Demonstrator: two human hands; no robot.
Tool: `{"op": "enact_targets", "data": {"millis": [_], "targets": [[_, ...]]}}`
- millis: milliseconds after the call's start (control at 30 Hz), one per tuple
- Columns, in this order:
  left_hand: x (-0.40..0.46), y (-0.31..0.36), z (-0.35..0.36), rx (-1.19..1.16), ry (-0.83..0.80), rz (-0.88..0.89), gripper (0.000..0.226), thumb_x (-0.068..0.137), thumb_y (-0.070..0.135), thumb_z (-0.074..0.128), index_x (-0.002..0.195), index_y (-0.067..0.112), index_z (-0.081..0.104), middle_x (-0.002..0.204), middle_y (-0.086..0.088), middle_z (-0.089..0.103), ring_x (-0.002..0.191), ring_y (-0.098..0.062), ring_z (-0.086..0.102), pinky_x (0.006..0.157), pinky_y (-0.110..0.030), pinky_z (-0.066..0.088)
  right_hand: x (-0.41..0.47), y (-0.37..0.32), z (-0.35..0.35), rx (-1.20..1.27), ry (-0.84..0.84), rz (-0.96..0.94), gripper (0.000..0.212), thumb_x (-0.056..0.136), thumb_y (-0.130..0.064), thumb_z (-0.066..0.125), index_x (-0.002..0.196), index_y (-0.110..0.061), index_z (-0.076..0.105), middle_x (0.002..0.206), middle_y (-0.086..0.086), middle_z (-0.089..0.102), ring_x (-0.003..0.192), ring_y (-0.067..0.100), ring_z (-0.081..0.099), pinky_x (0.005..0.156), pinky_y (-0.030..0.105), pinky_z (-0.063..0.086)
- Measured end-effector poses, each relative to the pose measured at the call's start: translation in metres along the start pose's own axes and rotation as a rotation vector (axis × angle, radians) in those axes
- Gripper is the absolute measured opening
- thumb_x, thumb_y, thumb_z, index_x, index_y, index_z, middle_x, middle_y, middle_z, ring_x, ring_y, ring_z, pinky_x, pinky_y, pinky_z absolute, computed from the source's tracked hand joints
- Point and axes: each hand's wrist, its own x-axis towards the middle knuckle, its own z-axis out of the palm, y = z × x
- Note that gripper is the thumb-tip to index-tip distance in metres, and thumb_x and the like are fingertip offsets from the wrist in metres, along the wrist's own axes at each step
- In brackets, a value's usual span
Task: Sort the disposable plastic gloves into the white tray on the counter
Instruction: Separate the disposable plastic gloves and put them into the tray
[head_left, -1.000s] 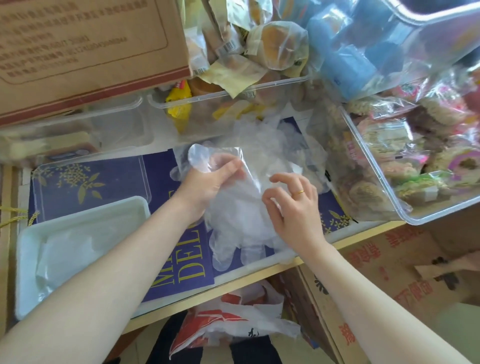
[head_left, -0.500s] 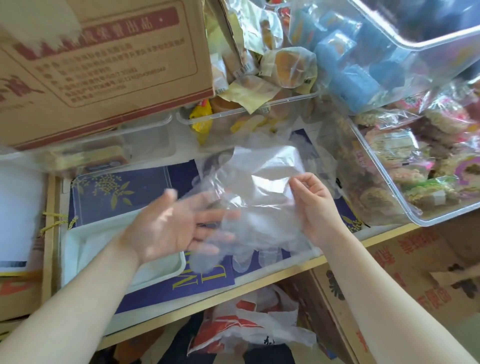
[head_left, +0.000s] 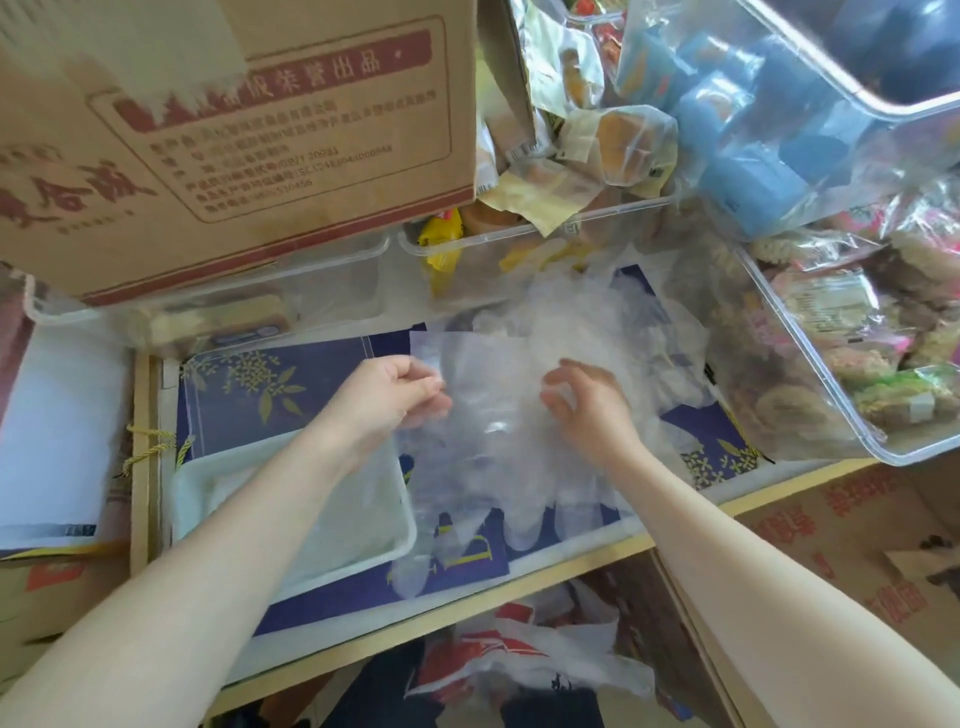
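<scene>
A clear plastic glove hangs spread between my hands, its fingers drooping toward the counter's front edge. My left hand pinches the glove's cuff at the left. My right hand grips the glove's right side with curled fingers. Behind it lies a loose heap of more clear gloves on the blue box lid. The white tray sits at the lower left under my left forearm, with a pale glove layer inside.
A brown cardboard box overhangs the back left. Clear bins of wrapped snacks crowd the right and back. The wooden counter edge runs along the front, with a red-and-white plastic bag below it.
My left hand went from an open palm under the glove to pinching its cuff. My right hand shifted its grip, and the glove now hangs flatter and lower.
</scene>
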Motion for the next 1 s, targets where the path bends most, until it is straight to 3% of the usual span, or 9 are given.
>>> {"op": "enact_targets", "data": {"millis": [100,167,300,433,600,700,767,867,1000], "targets": [[-0.001,0.002,-0.002,-0.058,-0.072,0.036,0.018,0.093,-0.001,0.048,0.083,0.010,0.058,0.079,-0.009,0.063,0.055,0.000,0.066,0.049,-0.009,0.046,0.015,0.023,0.001,-0.282,-0.044,0.135,0.065,0.092,-0.036,0.052,0.147,-0.017,0.021,0.158,0.004,0.012,0.144,0.030,0.007,0.116,0.040,0.013],[0.000,0.001,-0.005,-0.031,-0.098,0.074,0.019,0.093,-0.003,0.048,0.083,0.009,0.059,0.077,-0.008,0.063,0.057,0.000,0.066,0.053,-0.009,0.047,0.019,0.032,0.003,-0.350,-0.102,0.195,0.074,0.092,-0.040,0.051,0.149,-0.016,0.011,0.159,0.002,0.006,0.145,0.030,0.001,0.117,0.044,0.007],[0.002,-0.002,-0.014,0.107,-0.113,0.150,0.019,0.092,0.000,0.052,0.082,0.012,0.063,0.070,-0.002,0.062,0.058,0.002,0.061,0.063,-0.014,0.051,0.014,0.039,0.009,-0.417,0.037,0.109,0.051,0.092,-0.032,0.051,0.139,-0.017,0.038,0.151,0.002,0.034,0.142,0.030,0.017,0.113,0.043,0.011],[-0.007,0.006,-0.021,0.085,-0.259,0.254,0.013,0.090,0.010,0.058,0.081,0.016,0.066,0.061,0.005,0.061,0.057,-0.003,0.054,0.062,-0.013,0.045,0.006,0.042,0.015,-0.392,0.232,-0.026,0.017,0.085,-0.015,0.059,0.099,-0.011,0.069,0.113,0.008,0.065,0.122,0.033,0.044,0.097,0.038,0.027],[-0.024,0.013,-0.016,-0.127,-0.616,0.158,0.019,0.081,0.015,0.054,0.072,0.023,0.069,0.051,0.004,0.052,0.044,-0.005,0.045,0.046,-0.014,0.039,0.003,0.033,0.000,0.003,0.249,0.007,0.015,0.075,-0.007,0.069,0.076,-0.014,0.055,0.119,0.014,0.051,0.108,0.035,0.048,0.080,0.027,0.037],[-0.013,0.004,-0.006,0.077,-0.469,0.130,0.014,0.082,0.026,0.057,0.074,0.027,0.069,0.056,0.001,0.049,0.050,-0.014,0.040,0.047,-0.019,0.033,-0.002,0.023,-0.010,0.433,0.229,0.132,0.019,0.071,-0.014,0.069,0.084,-0.018,0.055,0.143,0.013,0.033,0.103,0.021,0.045,0.076,0.014,0.040],[-0.005,-0.001,0.002,0.329,-0.349,0.168,0.015,0.087,0.027,0.058,0.076,0.026,0.068,0.058,0.002,0.049,0.054,-0.014,0.040,0.052,-0.024,0.033,-0.006,0.026,-0.012,0.428,0.224,0.196,0.042,0.073,-0.012,0.078,0.108,-0.017,0.055,0.149,0.008,0.021,0.106,0.015,0.045,0.076,0.014,0.039],[-0.001,-0.005,0.014,0.446,-0.248,0.198,0.016,0.091,0.019,0.056,0.081,0.021,0.067,0.045,0.010,0.046,0.041,-0.003,0.037,0.046,-0.017,0.034,-0.002,0.033,-0.014,0.597,0.321,0.437,0.066,0.078,-0.011,0.074,0.135,-0.015,0.041,0.130,0.005,0.046,0.101,0.015,0.056,0.073,0.023,0.045],[-0.004,-0.005,0.023,0.432,-0.198,0.266,0.014,0.091,0.017,0.056,0.085,0.020,0.068,0.050,0.011,0.049,0.045,-0.001,0.042,0.055,-0.015,0.037,0.002,0.032,-0.020,0.918,0.187,0.561,0.035,0.080,-0.003,0.068,0.113,0.006,0.059,0.088,0.010,0.066,0.069,0.014,0.055,0.064,0.022,0.044]]}}
